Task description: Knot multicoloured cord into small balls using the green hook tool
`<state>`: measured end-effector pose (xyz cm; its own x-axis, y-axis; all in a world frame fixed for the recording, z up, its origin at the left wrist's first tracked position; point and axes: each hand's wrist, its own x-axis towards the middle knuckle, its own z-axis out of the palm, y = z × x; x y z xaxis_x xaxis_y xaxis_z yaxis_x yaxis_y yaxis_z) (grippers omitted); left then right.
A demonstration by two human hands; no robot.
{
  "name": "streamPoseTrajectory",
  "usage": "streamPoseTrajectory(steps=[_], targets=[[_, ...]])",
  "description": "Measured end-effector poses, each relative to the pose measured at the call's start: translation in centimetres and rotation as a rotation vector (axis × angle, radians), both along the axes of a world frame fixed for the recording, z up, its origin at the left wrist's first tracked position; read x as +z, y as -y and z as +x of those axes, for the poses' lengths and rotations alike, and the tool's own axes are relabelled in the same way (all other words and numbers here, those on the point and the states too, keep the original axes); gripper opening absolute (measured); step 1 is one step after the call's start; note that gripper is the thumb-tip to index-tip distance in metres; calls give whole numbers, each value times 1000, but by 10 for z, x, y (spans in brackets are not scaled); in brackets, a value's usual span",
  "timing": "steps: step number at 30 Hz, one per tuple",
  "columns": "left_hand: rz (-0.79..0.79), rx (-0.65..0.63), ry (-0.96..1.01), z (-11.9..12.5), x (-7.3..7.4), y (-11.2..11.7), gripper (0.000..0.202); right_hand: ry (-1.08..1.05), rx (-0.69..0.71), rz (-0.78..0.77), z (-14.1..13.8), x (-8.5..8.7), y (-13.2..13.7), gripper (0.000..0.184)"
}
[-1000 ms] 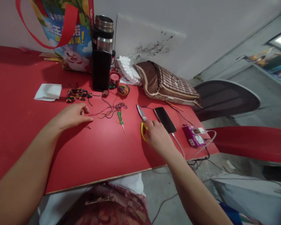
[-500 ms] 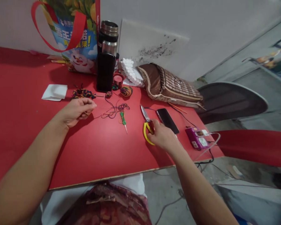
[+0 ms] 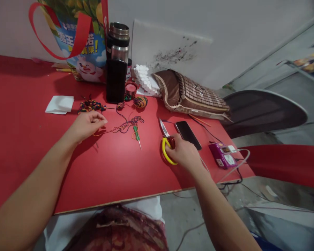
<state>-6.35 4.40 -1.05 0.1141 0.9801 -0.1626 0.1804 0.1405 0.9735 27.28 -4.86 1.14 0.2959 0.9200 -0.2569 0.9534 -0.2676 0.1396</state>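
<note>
My right hand (image 3: 181, 148) is closed around the yellow-handled scissors (image 3: 169, 153). Their blades point away from me, close to the table. My left hand (image 3: 90, 124) has its fingers curled in a pinch, and a thin cord (image 3: 108, 131) runs out from beneath it. That cord leads to a loose tangle of dark and orange cord (image 3: 131, 122). Just below the tangle lies a green-handled pointed tool (image 3: 136, 134) with some cord around its handle. Behind my left hand is a bundle of knotted multicoloured cord (image 3: 91, 105).
A cord ball (image 3: 140, 101) sits before a red tin (image 3: 131, 89). Upright stand a black phone (image 3: 116, 82), a steel flask (image 3: 119, 42) and a printed bag (image 3: 87, 52). Rightward are another phone (image 3: 187, 135), a brown cushion (image 3: 196, 94) and a purple power block (image 3: 222, 155). Folded paper (image 3: 59, 104) lies left.
My left hand has turned slightly, so its curled fingers show more, and the cord now hangs below it. My right hand keeps its hold on the scissors. The view has shifted a little.
</note>
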Motion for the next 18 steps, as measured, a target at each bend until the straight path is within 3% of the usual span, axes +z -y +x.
streamPoseTrajectory(steps=[3, 10, 18], targets=[[100, -23, -186, 4, -4, 1, 10, 39, 13, 39, 0, -8, 2, 41], [176, -110, -373, 13, -15, 9, 21, 55, 21, 121, 2, -24, 9, 42], [271, -171, -542, 16, -18, 10, 14, 52, 52, 192, 9, -32, 12, 43]])
